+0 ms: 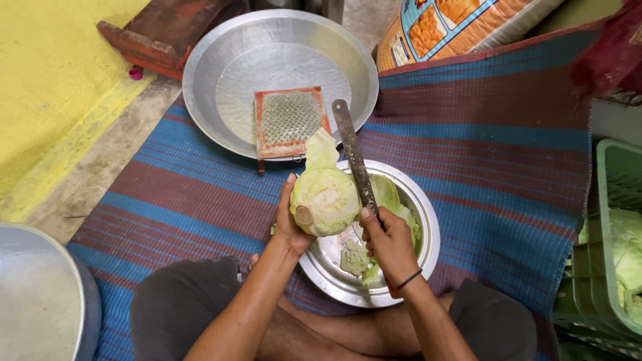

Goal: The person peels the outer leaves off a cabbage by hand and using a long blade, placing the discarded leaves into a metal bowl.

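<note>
Left hand fingers clamp a round, pale-green leafy cabbage over the shiny steel bowl; right hand fingers wrap a long flat dull-metal knife, blade against the cabbage. Beyond the bowl: wide hammered metal basin with square red-framed grater. Open striped woven mat right of the bowl.

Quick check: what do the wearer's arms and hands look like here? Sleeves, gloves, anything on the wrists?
Both forearms are bare, no sleeves in view, no gloves. The left hand wears nothing. The right hand has a thin dark band round the wrist. No rings visible on the fingers.
</note>
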